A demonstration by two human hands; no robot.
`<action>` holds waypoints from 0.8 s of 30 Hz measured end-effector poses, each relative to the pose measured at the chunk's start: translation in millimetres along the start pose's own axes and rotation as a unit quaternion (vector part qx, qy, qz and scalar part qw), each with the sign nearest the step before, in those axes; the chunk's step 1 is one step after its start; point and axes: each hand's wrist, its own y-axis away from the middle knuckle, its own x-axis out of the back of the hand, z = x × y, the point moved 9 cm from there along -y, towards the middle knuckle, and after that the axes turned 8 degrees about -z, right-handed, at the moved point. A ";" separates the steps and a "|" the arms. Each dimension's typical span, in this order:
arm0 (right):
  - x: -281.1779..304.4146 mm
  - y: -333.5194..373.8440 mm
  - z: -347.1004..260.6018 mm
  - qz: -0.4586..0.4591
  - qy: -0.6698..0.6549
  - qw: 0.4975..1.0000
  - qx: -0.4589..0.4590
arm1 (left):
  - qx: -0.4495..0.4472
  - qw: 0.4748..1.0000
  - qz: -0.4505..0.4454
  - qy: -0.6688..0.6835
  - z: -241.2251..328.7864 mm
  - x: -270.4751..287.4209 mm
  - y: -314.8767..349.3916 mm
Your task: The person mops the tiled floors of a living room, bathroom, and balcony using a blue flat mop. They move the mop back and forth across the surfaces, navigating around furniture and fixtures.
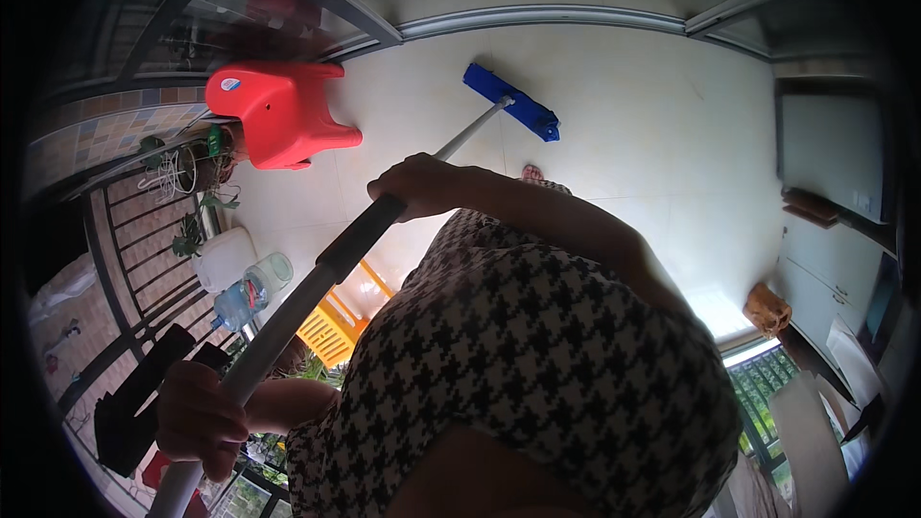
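Both of my hands are closed round the long grey pole of a flat mop [288, 328]. My right hand [419, 186] grips it farther along, by the dark sleeve of the pole, with my forearm crossing in front of my body. My left hand [200, 416] is wrapped round the pole's near end at the lower left. Slanting away from me, the pole meets a blue mop head [513, 104], which lies flat on the pale tiled floor [633, 96]. One of my feet [532, 173] shows just short of the mop head.
A red plastic chair [288, 115] stands left of the mop head, beside glass doors. Below it are potted plants [187, 235], clear water bottles [245, 302] and a yellow plastic stool [331, 329]. A door track [537, 15] crosses the far floor; cabinets [825, 259] line the right.
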 end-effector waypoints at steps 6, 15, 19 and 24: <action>-59.9 -67.7 8.4 -0.098 0.003 0.995 0.036 | 0.107 0.988 -0.038 -0.107 2.4 -43.6 16.9; -49.8 -65.4 30.8 -0.044 0.028 0.999 -0.010 | 0.093 0.989 0.033 -0.110 -20.0 -69.1 1.5; -29.1 -22.8 49.1 -0.013 0.026 0.998 -0.059 | 0.022 0.998 0.044 -0.050 -27.6 -72.0 -1.0; 17.0 59.1 97.2 0.146 0.053 0.980 -0.124 | -0.062 0.991 -0.066 0.100 -78.0 -102.3 -33.2</action>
